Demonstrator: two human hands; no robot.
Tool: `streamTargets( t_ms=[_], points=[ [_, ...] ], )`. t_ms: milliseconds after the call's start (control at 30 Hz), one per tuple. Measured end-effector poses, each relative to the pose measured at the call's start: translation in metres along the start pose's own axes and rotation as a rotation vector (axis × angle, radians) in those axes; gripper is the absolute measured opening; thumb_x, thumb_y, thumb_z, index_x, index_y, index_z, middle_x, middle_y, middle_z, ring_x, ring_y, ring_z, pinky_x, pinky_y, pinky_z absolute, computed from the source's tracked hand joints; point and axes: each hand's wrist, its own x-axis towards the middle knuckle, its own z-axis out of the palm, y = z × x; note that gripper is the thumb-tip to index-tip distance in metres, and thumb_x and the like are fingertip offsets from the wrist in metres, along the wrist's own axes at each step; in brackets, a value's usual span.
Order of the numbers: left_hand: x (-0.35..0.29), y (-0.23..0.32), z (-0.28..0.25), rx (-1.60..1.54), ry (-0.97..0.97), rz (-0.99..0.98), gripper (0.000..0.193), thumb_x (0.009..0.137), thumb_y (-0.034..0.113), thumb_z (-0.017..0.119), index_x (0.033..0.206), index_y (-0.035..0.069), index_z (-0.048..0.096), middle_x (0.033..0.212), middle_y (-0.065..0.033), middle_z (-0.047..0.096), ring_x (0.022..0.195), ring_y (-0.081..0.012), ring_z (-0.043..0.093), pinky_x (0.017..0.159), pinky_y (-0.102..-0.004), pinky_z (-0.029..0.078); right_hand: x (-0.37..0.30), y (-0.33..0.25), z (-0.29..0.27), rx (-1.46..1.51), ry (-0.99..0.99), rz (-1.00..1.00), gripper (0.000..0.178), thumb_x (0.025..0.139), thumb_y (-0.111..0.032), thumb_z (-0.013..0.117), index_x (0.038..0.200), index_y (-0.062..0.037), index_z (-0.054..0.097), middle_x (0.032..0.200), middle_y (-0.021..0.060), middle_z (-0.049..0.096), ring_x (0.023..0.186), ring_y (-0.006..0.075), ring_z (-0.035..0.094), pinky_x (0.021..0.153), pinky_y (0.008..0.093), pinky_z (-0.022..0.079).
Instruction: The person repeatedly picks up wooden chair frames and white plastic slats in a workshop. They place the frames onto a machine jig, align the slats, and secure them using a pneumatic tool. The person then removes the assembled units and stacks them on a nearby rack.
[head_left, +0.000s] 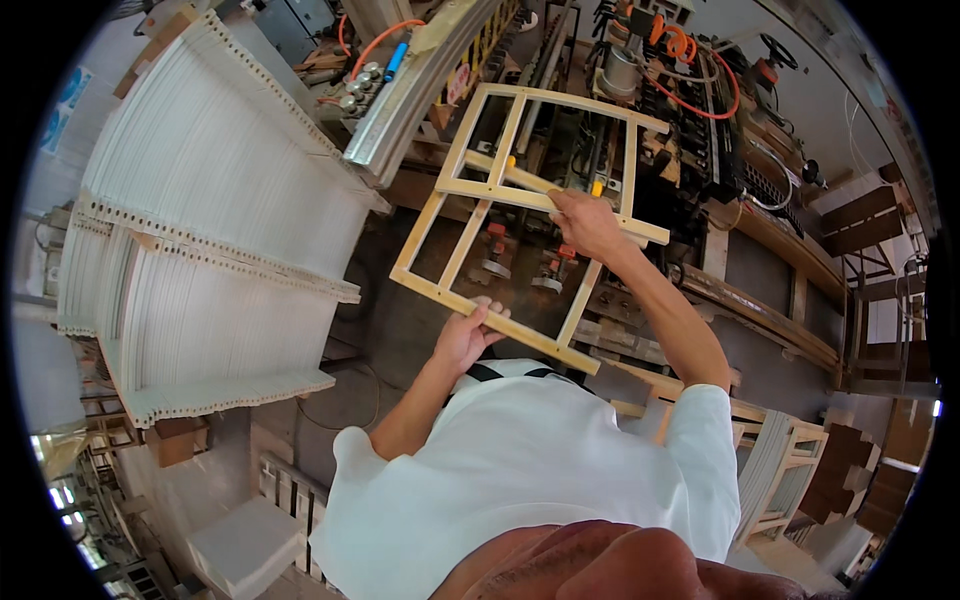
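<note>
Two pale wooden frames lie partly over each other in front of me. The nearer wooden frame (pixel 430 289) has a long rail along its near side and a bar dividing it. My left hand (pixel 462 340) is closed around that near rail, its fingers curled over the wood. Beyond it, the farther wooden frame (pixel 629 165) rests over the machine. My right hand (pixel 588 222) grips where the rails of the two frames meet; its fingertips are partly hidden, so I cannot tell whether it holds one rail or both.
Tall stacks of white slatted panels (pixel 230 150) stand at the left. A metal beam (pixel 385 130) juts in at the far left of the frames. Machinery with an orange coiled hose (pixel 677 45) fills the far right. Red-topped clamps (pixel 495 245) sit below the frames.
</note>
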Motion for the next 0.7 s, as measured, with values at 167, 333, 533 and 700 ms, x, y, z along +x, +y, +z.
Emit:
streamTargets(
  t_ms=[167,333,533,700],
  points=[
    [-0.012,0.021,-0.044,0.057,0.147,-0.070,0.012,0.094,0.016,0.054,0.102,0.008,0.052,0.105,-0.0068,0.058,0.112,-0.0254,0.057,0.095,-0.0472,0.047,0.030,0.005,0.042,-0.009,-0.026,0.081,0.031,0.082,-0.013,0.060,0.111,-0.0018,0.055,0.090,0.0167,0.060,0.086,0.0369,0.060,0.072,0.0459,0.048],
    [0.004,0.039,-0.123,0.078,0.372,-0.173,0.011,0.093,0.016,0.055,0.102,0.008,0.056,0.103,-0.0069,0.061,0.110,-0.0251,0.057,0.097,-0.0518,0.044,0.052,0.035,0.053,-0.130,0.157,0.016,0.027,0.078,-0.009,0.065,0.104,-0.0045,0.061,0.094,0.0120,0.058,0.092,0.0318,0.054,0.080,0.0423,0.045],
    [0.008,0.048,-0.187,0.218,0.540,-0.245,0.013,0.093,0.014,0.055,0.105,0.009,0.054,0.103,-0.0061,0.061,0.106,-0.0229,0.057,0.093,-0.0535,0.045,0.097,0.058,0.042,-0.502,0.114,0.035,0.017,0.074,-0.010,0.066,0.091,-0.0055,0.065,0.086,0.0096,0.052,0.087,0.0277,0.049,0.076,0.0382,0.038],
    [0.006,0.048,-0.208,0.060,0.646,-0.234,0.013,0.091,0.013,0.056,0.104,0.008,0.055,0.103,-0.0061,0.061,0.107,-0.0236,0.057,0.096,-0.0549,0.043,0.114,0.062,0.035,-0.608,-0.034,-0.022,0.009,0.072,-0.008,0.061,0.078,-0.0031,0.065,0.083,0.0108,0.054,0.086,0.0276,0.051,0.075,0.0387,0.040]
  ],
)
